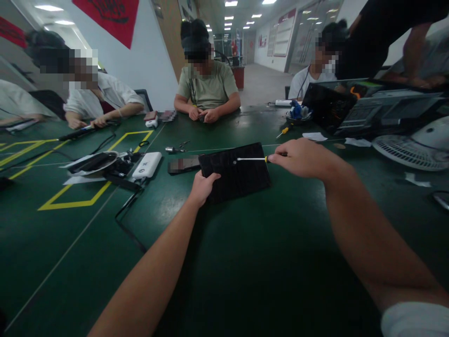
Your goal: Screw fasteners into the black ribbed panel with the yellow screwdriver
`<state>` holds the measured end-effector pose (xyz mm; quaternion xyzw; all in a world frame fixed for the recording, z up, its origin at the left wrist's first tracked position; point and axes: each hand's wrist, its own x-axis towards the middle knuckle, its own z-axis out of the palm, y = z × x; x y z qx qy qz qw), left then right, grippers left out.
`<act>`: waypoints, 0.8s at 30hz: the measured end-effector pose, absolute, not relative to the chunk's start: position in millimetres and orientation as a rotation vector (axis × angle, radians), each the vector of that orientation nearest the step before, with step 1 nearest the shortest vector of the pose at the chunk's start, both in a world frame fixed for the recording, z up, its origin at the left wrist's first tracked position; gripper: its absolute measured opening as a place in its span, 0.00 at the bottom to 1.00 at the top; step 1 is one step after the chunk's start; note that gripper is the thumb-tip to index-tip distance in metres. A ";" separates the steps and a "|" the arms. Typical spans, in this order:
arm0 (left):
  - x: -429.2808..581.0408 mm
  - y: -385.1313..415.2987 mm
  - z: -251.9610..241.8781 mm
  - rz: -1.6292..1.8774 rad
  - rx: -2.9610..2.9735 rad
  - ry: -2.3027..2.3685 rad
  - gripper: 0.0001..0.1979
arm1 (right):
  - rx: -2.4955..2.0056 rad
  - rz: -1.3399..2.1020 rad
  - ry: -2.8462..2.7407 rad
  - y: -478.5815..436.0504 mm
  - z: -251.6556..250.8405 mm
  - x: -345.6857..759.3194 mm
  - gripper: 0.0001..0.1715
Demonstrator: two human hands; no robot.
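A flat black panel [245, 175] is held tilted above the green table [259, 248]. My left hand [204, 188] is closed on its left edge, with the thumb on top. In my right hand [298, 158] is a screwdriver [250, 159] with a yellow handle, pinched at the handle. Its shaft points left across the panel, and its tip is beside a small silvery spot, perhaps a screw. Behind the panel's left side lies a dark phone-like object [182, 164], partly hidden.
Left stand a white power bank [147, 165], a cable [129, 229] and a round tray [105, 164] of parts. Small metal pieces [170, 150] lie ahead. Another screwdriver [283, 131], a white fan [414, 142] and an open computer case [389, 110] are right. Several people sit around.
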<state>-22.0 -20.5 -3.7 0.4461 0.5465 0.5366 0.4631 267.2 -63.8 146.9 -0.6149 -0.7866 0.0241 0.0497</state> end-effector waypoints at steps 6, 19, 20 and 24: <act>-22.5 -21.5 -4.0 1.327 1.099 1.327 0.18 | -1.875 0.111 -2.408 -63.8 144.7 263.3 0.28; -21.8 -22.8 -0.5 1.306 1.092 1.329 0.18 | -1.887 0.140 -2.409 -59.6 141.4 261.9 0.29; -21.9 -22.9 -0.6 1.305 1.093 1.329 0.18 | -1.882 0.138 -2.410 -59.3 140.7 262.1 0.29; -22.0 -23.0 -0.7 1.308 1.094 1.322 0.18 | -1.891 0.141 -2.404 -58.5 138.9 262.1 0.29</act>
